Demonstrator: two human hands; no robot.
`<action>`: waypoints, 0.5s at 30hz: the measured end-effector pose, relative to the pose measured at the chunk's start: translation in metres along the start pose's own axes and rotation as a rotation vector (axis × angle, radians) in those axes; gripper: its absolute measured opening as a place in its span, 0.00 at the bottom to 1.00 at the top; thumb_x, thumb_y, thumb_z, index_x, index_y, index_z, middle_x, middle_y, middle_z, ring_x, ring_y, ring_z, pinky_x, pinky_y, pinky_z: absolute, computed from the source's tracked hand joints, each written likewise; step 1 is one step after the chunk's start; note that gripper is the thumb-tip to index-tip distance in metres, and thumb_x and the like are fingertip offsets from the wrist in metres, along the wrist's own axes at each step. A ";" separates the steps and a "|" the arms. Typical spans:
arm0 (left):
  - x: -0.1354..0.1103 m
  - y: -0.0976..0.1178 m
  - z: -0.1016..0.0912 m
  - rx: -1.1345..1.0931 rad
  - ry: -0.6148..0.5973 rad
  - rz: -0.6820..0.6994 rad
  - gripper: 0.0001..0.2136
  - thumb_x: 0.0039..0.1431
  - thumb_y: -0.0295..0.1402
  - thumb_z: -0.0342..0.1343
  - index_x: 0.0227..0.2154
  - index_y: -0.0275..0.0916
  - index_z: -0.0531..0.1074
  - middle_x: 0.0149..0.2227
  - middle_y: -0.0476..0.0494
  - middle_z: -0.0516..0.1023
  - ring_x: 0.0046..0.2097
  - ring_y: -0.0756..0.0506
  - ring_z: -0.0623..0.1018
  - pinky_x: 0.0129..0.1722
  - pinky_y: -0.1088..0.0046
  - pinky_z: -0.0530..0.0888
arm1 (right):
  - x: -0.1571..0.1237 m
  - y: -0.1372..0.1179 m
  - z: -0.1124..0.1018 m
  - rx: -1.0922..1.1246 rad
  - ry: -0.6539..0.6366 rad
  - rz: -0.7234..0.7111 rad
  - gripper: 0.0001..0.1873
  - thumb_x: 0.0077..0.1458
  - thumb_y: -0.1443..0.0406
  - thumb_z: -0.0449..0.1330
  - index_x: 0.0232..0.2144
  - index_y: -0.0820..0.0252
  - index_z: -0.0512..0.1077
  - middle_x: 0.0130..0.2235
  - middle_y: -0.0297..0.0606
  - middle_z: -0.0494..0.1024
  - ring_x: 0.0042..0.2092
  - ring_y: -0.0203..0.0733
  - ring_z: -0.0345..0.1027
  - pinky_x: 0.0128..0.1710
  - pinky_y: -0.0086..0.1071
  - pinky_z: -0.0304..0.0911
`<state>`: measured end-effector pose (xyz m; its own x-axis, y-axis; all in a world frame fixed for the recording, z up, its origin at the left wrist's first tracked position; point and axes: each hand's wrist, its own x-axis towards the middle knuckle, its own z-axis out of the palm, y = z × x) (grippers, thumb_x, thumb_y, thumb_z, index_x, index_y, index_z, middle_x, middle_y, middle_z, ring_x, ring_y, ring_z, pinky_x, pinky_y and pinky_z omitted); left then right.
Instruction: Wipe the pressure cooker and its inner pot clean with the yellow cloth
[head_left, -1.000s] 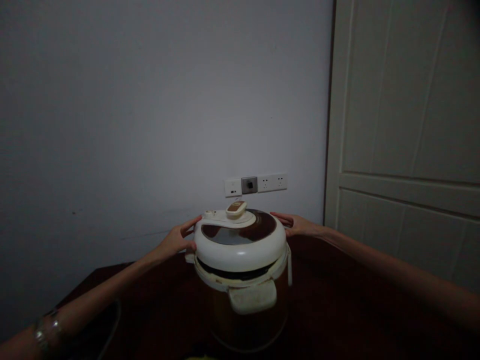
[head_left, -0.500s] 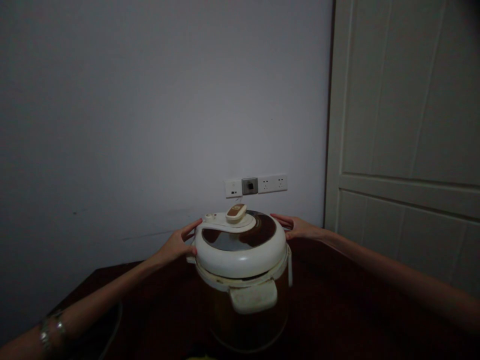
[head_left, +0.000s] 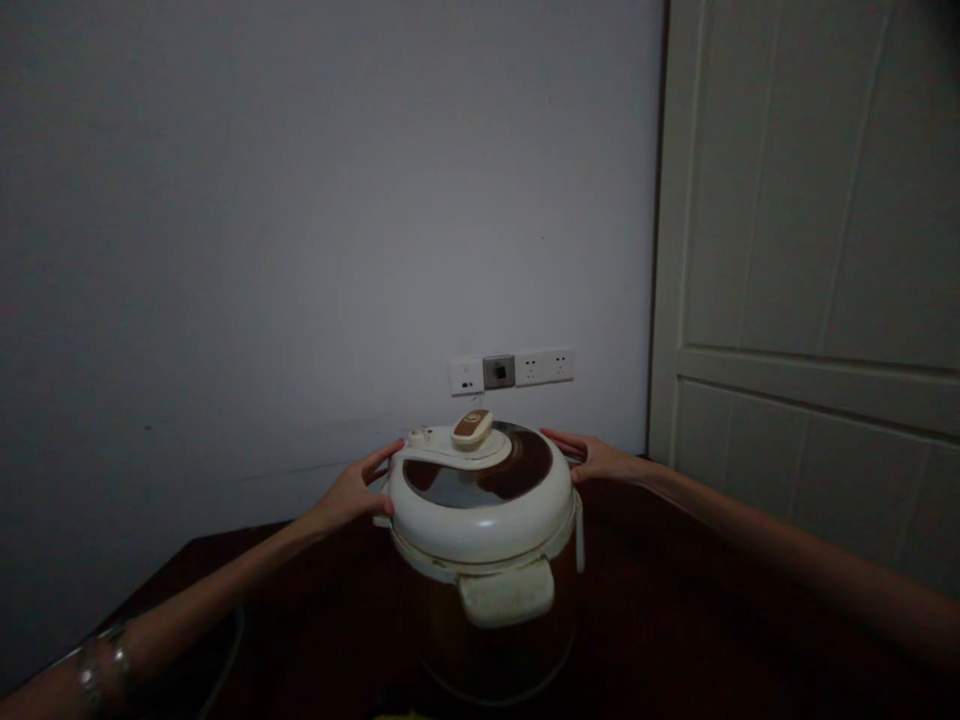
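An electric pressure cooker with a dark body stands upright in front of me. Its white, rounded lid rests on the rim and has a dark glossy top and a brown-and-cream knob. My left hand grips the lid's left side, thumb at the front and fingers toward the back. On the opposite side, my right hand is closed against the lid's edge, its fingertips partly behind it. A cream handle block juts from the front of the body.
The cooker stands on a dark reddish table. Behind it is a pale wall with a row of sockets. To the right is a panelled door. A dark round-edged object, hard to make out, lies under my left forearm.
The lid has come down slightly at the front, and the dark gap between it and the cooker's rim has closed. Both hands have stayed on its sides.
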<state>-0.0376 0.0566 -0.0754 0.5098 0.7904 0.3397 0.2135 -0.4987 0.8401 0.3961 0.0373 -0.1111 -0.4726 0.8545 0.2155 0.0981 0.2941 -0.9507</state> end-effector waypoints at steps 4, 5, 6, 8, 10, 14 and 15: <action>-0.001 -0.002 -0.001 0.011 -0.004 -0.001 0.49 0.27 0.47 0.71 0.58 0.43 0.63 0.63 0.35 0.59 0.62 0.33 0.62 0.62 0.50 0.55 | -0.002 0.001 0.003 0.029 0.000 -0.007 0.58 0.32 0.58 0.74 0.63 0.51 0.53 0.67 0.43 0.47 0.67 0.52 0.40 0.63 0.42 0.44; -0.001 -0.003 -0.001 0.013 -0.006 -0.001 0.49 0.27 0.47 0.71 0.58 0.44 0.63 0.63 0.35 0.59 0.62 0.33 0.62 0.62 0.50 0.55 | -0.002 0.002 0.003 0.034 0.003 -0.009 0.58 0.31 0.58 0.74 0.63 0.51 0.53 0.67 0.43 0.47 0.67 0.52 0.39 0.63 0.42 0.45; 0.000 -0.004 -0.002 0.018 -0.009 0.000 0.49 0.27 0.47 0.71 0.58 0.44 0.63 0.63 0.35 0.59 0.62 0.33 0.62 0.62 0.50 0.55 | -0.002 0.002 0.004 0.035 0.003 -0.009 0.58 0.31 0.57 0.74 0.63 0.51 0.53 0.67 0.43 0.47 0.67 0.52 0.39 0.63 0.43 0.45; 0.001 -0.006 -0.003 0.029 -0.015 0.013 0.49 0.27 0.47 0.71 0.59 0.45 0.62 0.64 0.36 0.58 0.63 0.33 0.61 0.62 0.50 0.54 | -0.002 0.001 0.004 0.028 -0.014 -0.015 0.57 0.32 0.57 0.74 0.63 0.51 0.53 0.67 0.43 0.48 0.67 0.52 0.39 0.63 0.42 0.44; 0.002 -0.008 -0.004 0.050 -0.024 0.031 0.49 0.28 0.48 0.71 0.59 0.45 0.61 0.64 0.36 0.58 0.63 0.33 0.59 0.63 0.51 0.53 | -0.002 -0.001 0.005 0.005 -0.034 -0.021 0.57 0.34 0.56 0.73 0.64 0.52 0.52 0.67 0.44 0.48 0.67 0.51 0.38 0.63 0.42 0.44; 0.001 -0.009 -0.006 0.133 -0.057 0.068 0.48 0.33 0.50 0.69 0.60 0.45 0.59 0.64 0.37 0.57 0.64 0.34 0.57 0.63 0.52 0.50 | -0.007 -0.007 0.005 -0.092 -0.003 0.008 0.57 0.36 0.56 0.72 0.65 0.57 0.49 0.67 0.48 0.47 0.67 0.50 0.40 0.64 0.43 0.41; 0.000 -0.008 -0.007 0.167 -0.071 0.078 0.48 0.34 0.50 0.68 0.61 0.45 0.58 0.65 0.38 0.56 0.65 0.35 0.56 0.64 0.52 0.49 | -0.010 -0.008 0.004 -0.122 0.013 0.025 0.56 0.37 0.55 0.72 0.64 0.57 0.50 0.67 0.49 0.47 0.67 0.51 0.41 0.64 0.43 0.42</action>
<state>-0.0456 0.0629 -0.0790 0.5863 0.7232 0.3650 0.3034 -0.6139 0.7288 0.3967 0.0246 -0.1064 -0.4569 0.8677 0.1956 0.2158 0.3214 -0.9220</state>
